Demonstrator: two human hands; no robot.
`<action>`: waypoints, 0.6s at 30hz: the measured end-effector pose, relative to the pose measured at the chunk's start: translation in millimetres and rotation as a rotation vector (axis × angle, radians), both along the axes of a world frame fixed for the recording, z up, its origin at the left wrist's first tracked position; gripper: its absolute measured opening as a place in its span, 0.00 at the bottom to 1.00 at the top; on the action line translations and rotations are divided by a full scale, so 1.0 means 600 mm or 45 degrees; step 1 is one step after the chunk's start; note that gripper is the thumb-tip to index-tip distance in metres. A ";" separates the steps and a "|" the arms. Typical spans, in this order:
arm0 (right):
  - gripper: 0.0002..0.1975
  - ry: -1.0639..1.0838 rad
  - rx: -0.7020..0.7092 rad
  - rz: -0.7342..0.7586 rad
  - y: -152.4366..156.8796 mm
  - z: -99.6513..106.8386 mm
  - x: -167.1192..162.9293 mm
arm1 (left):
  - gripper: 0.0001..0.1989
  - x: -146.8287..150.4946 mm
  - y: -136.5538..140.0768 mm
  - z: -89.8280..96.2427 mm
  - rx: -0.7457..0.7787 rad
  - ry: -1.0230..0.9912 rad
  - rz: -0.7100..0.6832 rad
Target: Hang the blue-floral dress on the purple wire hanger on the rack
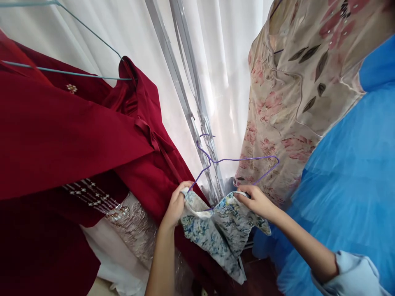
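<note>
A small blue-and-white patterned garment (212,230) hangs between my two hands, low in the middle of the view. My left hand (176,204) is closed on its left upper edge, near the left arm of a purple wire hanger (243,159). On the other side my right hand (253,200) pinches the garment's right upper edge, below the hanger's right end. The hanger stands above the garment, its left arm and lower bar running into the neckline. Its hook is in front of the metal poles; whether it touches them I cannot tell.
Dark red garments (77,135) hang at left, one on a light blue hanger (80,75). A beige floral dress (277,102) and a blue tulle dress (345,164) hang at right. Behind are grey metal poles (185,82) and a white curtain (225,61).
</note>
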State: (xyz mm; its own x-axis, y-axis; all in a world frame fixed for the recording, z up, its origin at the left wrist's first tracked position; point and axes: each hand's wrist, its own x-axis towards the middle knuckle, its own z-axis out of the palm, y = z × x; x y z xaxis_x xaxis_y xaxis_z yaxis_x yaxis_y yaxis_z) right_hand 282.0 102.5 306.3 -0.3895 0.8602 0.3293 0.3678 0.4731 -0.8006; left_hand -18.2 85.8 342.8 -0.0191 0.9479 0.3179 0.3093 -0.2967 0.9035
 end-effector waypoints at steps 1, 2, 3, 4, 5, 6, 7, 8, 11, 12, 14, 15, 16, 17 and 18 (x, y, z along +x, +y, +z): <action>0.17 0.017 0.001 -0.018 -0.005 -0.003 -0.008 | 0.12 0.017 -0.002 0.020 0.100 0.154 0.048; 0.17 0.029 0.000 -0.034 -0.011 -0.005 -0.015 | 0.14 0.033 -0.005 0.038 0.191 0.290 0.104; 0.18 0.036 -0.001 -0.041 -0.017 -0.006 -0.020 | 0.15 0.047 -0.007 0.052 0.268 0.394 0.164; 0.17 0.038 0.003 -0.034 -0.024 -0.005 -0.024 | 0.15 0.058 -0.009 0.062 0.313 0.457 0.226; 0.16 0.034 0.011 -0.009 -0.031 -0.003 -0.024 | 0.14 0.065 -0.011 0.068 0.327 0.472 0.289; 0.14 0.023 0.024 0.029 -0.038 -0.001 -0.021 | 0.12 0.069 -0.012 0.069 0.326 0.441 0.354; 0.10 0.011 0.045 0.066 -0.044 0.002 -0.014 | 0.10 0.069 -0.012 0.068 0.324 0.376 0.416; 0.08 0.011 0.078 0.081 -0.050 0.004 -0.003 | 0.07 0.067 -0.011 0.065 0.324 0.298 0.473; 0.28 0.096 0.244 -0.065 -0.058 0.010 0.046 | 0.06 0.052 -0.006 0.054 0.344 0.138 0.531; 0.33 0.134 0.322 -0.158 -0.057 0.013 0.065 | 0.07 0.047 -0.005 0.052 0.353 0.121 0.521; 0.38 0.136 0.474 -0.297 -0.044 0.022 0.098 | 0.07 0.040 -0.003 0.050 0.357 0.108 0.489; 0.40 0.096 0.529 -0.325 -0.032 0.028 0.111 | 0.07 0.039 -0.002 0.050 0.351 0.103 0.468; 0.42 0.040 0.561 -0.331 -0.018 0.036 0.121 | 0.07 0.038 -0.002 0.050 0.340 0.096 0.448; 0.43 -0.018 0.573 -0.324 -0.001 0.046 0.128 | 0.07 0.037 -0.001 0.049 0.327 0.090 0.431; 0.43 -0.065 0.575 -0.315 0.016 0.057 0.133 | 0.07 0.037 0.000 0.048 0.311 0.089 0.418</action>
